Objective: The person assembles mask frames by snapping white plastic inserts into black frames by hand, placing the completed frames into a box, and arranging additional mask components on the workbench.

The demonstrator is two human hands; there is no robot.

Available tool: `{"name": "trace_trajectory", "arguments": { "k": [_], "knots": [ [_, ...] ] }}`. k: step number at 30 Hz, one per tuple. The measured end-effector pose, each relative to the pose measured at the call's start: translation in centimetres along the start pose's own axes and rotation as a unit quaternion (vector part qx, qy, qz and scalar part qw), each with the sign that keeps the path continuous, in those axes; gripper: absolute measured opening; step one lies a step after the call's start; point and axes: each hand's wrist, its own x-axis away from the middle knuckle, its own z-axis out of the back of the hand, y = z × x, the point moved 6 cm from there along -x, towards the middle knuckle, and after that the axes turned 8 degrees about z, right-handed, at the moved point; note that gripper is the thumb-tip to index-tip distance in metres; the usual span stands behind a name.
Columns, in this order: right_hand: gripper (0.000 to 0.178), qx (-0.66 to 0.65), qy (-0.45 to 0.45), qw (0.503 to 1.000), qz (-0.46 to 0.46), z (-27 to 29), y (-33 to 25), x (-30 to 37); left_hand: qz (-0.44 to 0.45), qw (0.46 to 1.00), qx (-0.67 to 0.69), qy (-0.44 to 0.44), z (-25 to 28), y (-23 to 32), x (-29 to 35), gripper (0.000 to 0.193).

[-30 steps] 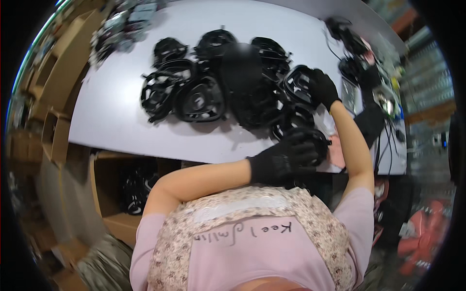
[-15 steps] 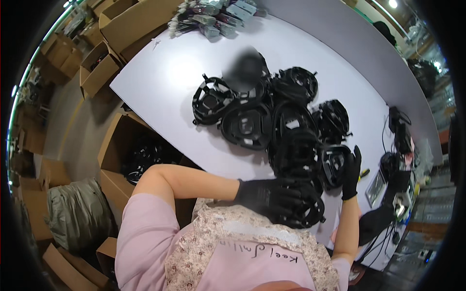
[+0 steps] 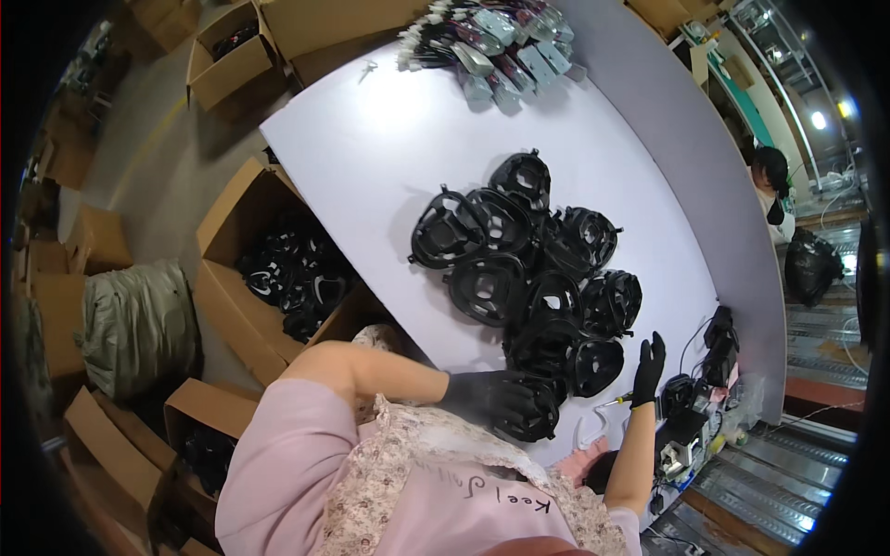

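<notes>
A pile of black plastic mask-like frames [image 3: 487,287] lies on the white table [image 3: 371,157]. Each has a large rounded opening and small tabs at its rim. My left hand [image 3: 487,398], in a black glove, reaches across my body to the nearest frame [image 3: 538,412]. Its fingers lie stretched over that frame's left side; their tips are partly lost against the black plastic. My right hand [image 3: 649,371], also black-gloved, is open and upright, fingers straight, apart from the pile's right side. The closest piece to it is a frame [image 3: 595,366] at the pile's right edge.
Several bagged items [image 3: 501,51] are heaped at the table's far end. An open carton [image 3: 232,301] of black parts stands left of the table. Right of the pile lie a yellow-handled tool [image 3: 612,402], a white curved piece [image 3: 591,429] and cluttered equipment [image 3: 691,422]. A low partition [image 3: 686,157] borders the table.
The view has shifted. My right hand has come away from the frame beside it. A blurred dark round thing over the pile's far end no longer shows; a frame lies there. My left hand stays at the nearest frame.
</notes>
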Motion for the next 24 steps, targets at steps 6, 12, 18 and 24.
{"name": "trace_trajectory", "arguments": {
  "k": [6,12,18,24],
  "knots": [
    [0.044,-0.027,0.028,0.997,0.073,-0.4,-12.0,-1.7,0.245,0.962,-0.100,0.066,9.1,-0.3,10.9,0.034],
    [0.036,-0.095,-0.125,0.969,0.193,-13.4,-24.5,-1.0,0.462,0.871,-0.016,0.167,26.6,0.2,23.1,0.015],
    [0.033,-0.089,-0.141,0.957,0.237,-19.7,-40.6,0.5,0.530,0.801,-0.213,0.177,30.4,-1.9,33.0,0.030],
    [0.048,-0.177,-0.370,0.876,0.252,-31.8,-47.2,-1.1,0.664,0.697,-0.068,0.262,26.4,-2.4,35.2,0.029]
  ]
}}
